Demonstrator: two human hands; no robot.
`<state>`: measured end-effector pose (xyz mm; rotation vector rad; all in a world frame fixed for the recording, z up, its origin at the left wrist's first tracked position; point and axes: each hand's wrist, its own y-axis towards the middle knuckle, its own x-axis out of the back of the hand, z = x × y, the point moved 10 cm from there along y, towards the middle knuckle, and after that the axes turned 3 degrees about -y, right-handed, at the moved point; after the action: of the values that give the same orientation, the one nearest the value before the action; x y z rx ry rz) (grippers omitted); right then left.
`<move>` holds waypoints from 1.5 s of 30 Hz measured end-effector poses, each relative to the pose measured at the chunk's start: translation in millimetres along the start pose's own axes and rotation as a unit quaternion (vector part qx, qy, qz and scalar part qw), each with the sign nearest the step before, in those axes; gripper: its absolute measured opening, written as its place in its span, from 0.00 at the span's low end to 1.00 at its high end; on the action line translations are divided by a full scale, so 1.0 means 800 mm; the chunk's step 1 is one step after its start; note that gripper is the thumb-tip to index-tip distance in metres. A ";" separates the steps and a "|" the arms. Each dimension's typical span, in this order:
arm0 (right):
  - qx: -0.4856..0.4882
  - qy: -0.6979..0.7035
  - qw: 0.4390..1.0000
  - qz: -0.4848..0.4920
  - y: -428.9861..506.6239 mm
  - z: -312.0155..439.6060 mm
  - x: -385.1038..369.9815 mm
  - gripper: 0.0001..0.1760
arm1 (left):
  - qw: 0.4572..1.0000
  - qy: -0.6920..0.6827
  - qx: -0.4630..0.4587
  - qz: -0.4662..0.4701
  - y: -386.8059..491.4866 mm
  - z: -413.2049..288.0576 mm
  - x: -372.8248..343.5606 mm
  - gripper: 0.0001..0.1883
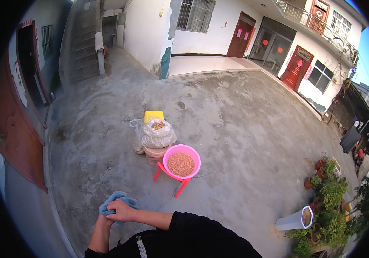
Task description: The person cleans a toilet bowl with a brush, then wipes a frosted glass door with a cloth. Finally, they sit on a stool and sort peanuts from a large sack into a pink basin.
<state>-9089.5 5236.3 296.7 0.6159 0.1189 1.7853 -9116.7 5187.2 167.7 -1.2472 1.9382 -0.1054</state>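
Observation:
A blue cloth (117, 197) is bunched around my left hand (105, 216), which is mostly hidden by it. My right hand (121, 210) grips the cloth over the left wrist and palm. Ahead of my hands, a pink plastic basin (198, 161) holds many small light-brown pieces, perhaps peanuts, and rests on a red stool (182, 187). Beside it, a white plastic bag (158, 139) with nuts or the like in its open top sits on a pinkish bucket (154, 154). A clear bag (138, 142) stands to their left, and a yellow container (153, 115) behind.
Around me lies a concrete courtyard floor (236, 129). Potted plants (333, 193) and a tall white planter (289, 222) line the right side. At the left are a reddish-brown door (16, 138) and a concrete staircase (82, 42). A white building with red doors stands ahead.

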 end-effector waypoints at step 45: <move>-0.075 0.021 0.996 0.052 0.811 -0.522 0.303 0.14 | 0.995 0.037 -0.049 -0.083 0.823 -0.630 0.153 0.17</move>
<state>-9889.4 5354.5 274.2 0.4846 -0.0184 1.8889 -9950.9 5255.0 127.2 -1.4881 1.9182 -0.1454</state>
